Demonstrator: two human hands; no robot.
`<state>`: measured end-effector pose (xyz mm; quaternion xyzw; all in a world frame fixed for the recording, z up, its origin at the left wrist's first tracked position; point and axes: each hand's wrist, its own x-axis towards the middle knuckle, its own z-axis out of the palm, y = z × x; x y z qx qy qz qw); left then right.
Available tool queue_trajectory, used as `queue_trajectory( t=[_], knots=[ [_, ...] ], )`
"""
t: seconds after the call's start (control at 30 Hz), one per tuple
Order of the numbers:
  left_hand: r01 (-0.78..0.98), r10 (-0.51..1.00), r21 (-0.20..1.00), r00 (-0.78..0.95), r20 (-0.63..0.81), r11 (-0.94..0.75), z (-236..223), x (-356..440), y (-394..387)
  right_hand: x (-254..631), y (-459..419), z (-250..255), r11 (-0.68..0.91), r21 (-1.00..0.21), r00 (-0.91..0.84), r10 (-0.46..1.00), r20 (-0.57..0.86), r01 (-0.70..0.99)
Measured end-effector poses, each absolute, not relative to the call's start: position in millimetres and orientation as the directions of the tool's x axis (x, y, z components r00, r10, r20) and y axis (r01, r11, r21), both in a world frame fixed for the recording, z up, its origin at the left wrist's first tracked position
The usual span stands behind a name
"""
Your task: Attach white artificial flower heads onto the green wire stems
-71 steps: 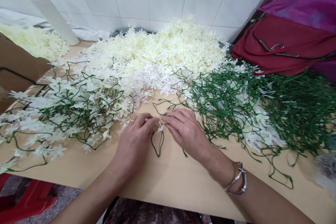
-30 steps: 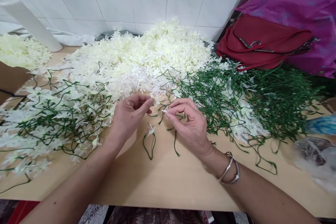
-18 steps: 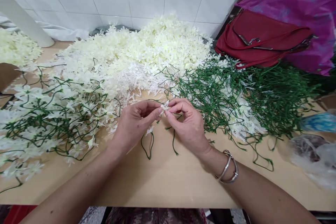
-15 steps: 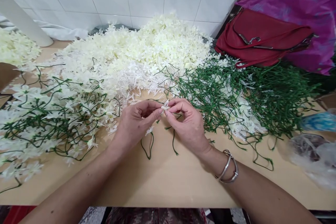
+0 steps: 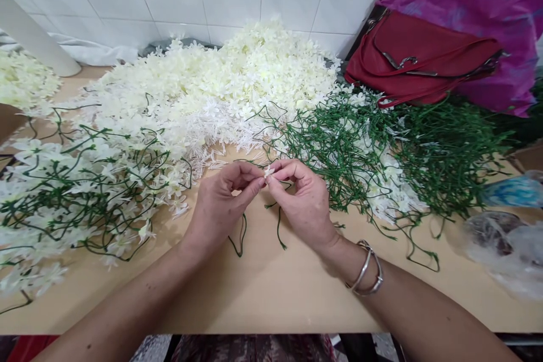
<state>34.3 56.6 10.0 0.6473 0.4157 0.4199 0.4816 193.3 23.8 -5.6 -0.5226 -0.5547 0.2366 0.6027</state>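
Note:
My left hand and my right hand meet fingertip to fingertip over the middle of the table. Both pinch a small white artificial flower between thumb and forefinger. Its lower part is hidden by my fingers. Below my hands hang or lie green plastic stems, one under each hand; I cannot tell whether either is joined to the flower. To my left is a heap of white flowers on green stems. Loose green stems are piled to my right.
A large mound of cream-white petals fills the back of the table against a tiled wall. A red handbag and a purple bag stand back right. Clear plastic bags lie at the right edge.
My hands stay together at the same spot. The flower has turned between my fingers, and the thin white strands that stuck up from it no longer show. The view has shifted slightly.

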Motion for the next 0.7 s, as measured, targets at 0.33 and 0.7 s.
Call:
queue_trajectory(
  t=[0.33, 0.7],
  knots=[
    [0.201, 0.911, 0.914, 0.297, 0.286, -0.352, 9.1, 32.1, 55.5, 205.6, 31.7, -4.7, 0.354, -0.925, 0.207, 0.903, 0.377, 0.140],
    [0.163, 0.902, 0.907, 0.269, 0.337, -0.387, 8.5, 28.9, 53.5, 206.8, 27.4, -0.4, 0.403, -0.893, 0.183, 0.880, 0.438, 0.199]
  ],
)
